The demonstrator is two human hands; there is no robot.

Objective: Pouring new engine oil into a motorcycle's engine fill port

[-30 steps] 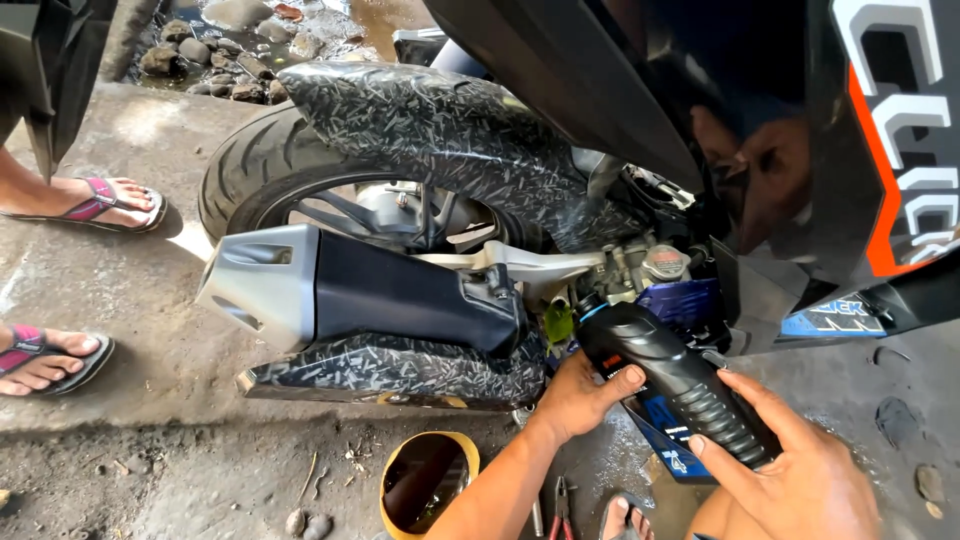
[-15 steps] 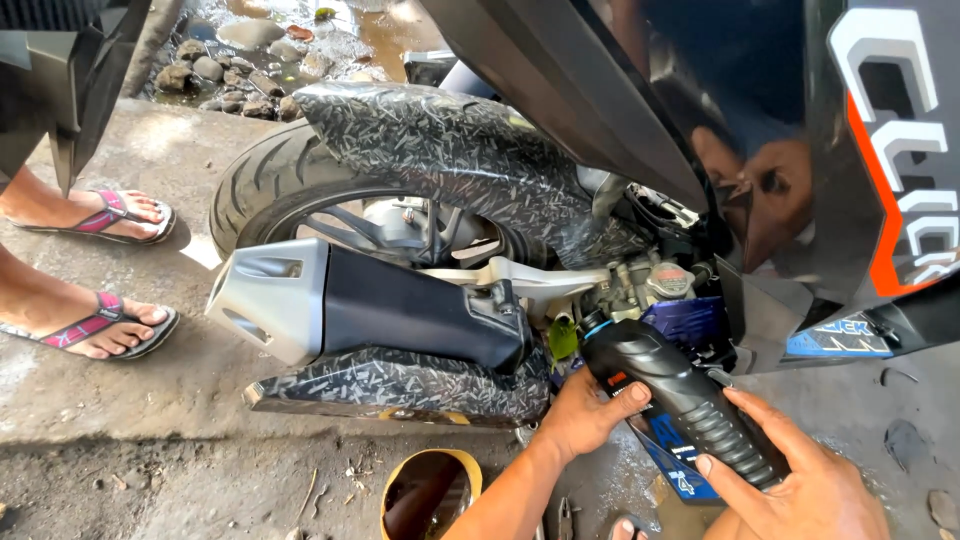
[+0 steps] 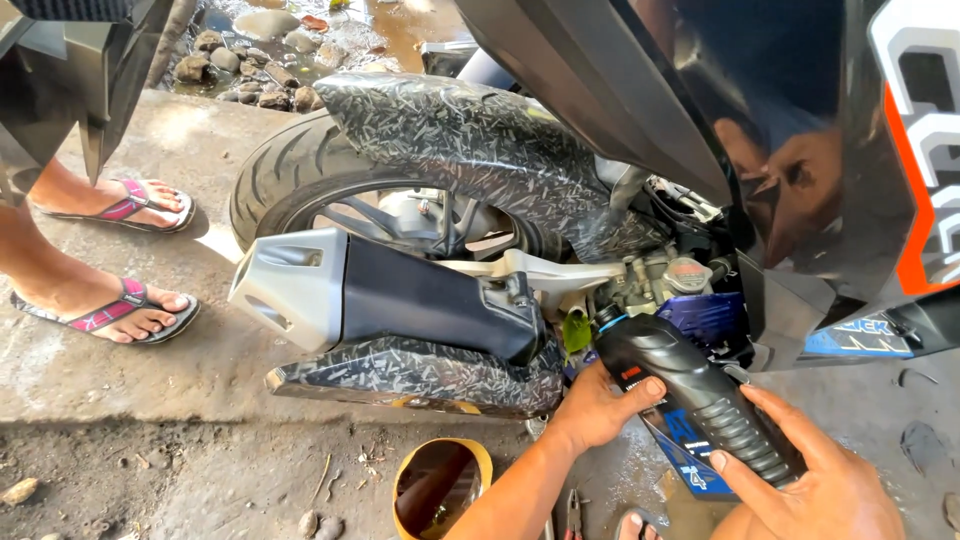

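Fingers (image 3: 640, 388) of the left hand (image 3: 597, 408) are wrapped round the upper body of a black oil bottle (image 3: 690, 395), thumb on top. Right hand (image 3: 820, 485), at the near right, grips the bottle's ribbed lower end, fingers curled onto the ribs; its palm and wrist are cut off by the frame edge.

Head view: bottle is tilted, neck pointing up and left toward the engine, just under a green funnel-like piece (image 3: 576, 330). The mouth itself is hidden behind that piece; cannot tell whether anything flows. Bottle sits right of the black-and-silver exhaust muffler (image 3: 390, 295), below the scooter's dark side panel (image 3: 720, 120).

Rear tyre (image 3: 285, 170) is mostly hidden by the patterned mudguard (image 3: 480, 140). Yellow-rimmed container (image 3: 440, 485) stands on the concrete floor (image 3: 150, 390) near the left forearm, dark inside; contents hard to make out. Pliers (image 3: 574, 512) partly cut off at the near edge. Another person's feet in pink-strapped sandals (image 3: 120, 305) stand at far left; their legs are cut off above.
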